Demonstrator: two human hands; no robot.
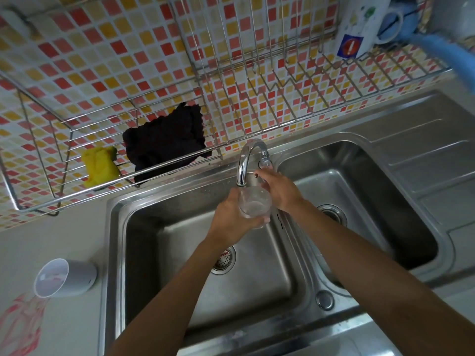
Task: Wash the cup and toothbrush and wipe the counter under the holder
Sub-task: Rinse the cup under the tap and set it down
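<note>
A clear cup (254, 205) is held under the spout of the chrome faucet (246, 160), over the left basin of the steel sink (205, 253). My left hand (231, 219) wraps around the cup from the left and below. My right hand (277, 188) rests on the cup's far right side, close to the faucet handle (264, 163). A white holder (66, 277) lies on its side on the counter (64, 253) at the left. No toothbrush is visible.
A wire rack (77, 160) on the tiled wall holds a yellow sponge (100, 167) and a dark cloth (167, 140). An upper rack (308, 73) carries a white mug (365, 24). The right basin (359, 201) and a draining board (437, 163) lie to the right.
</note>
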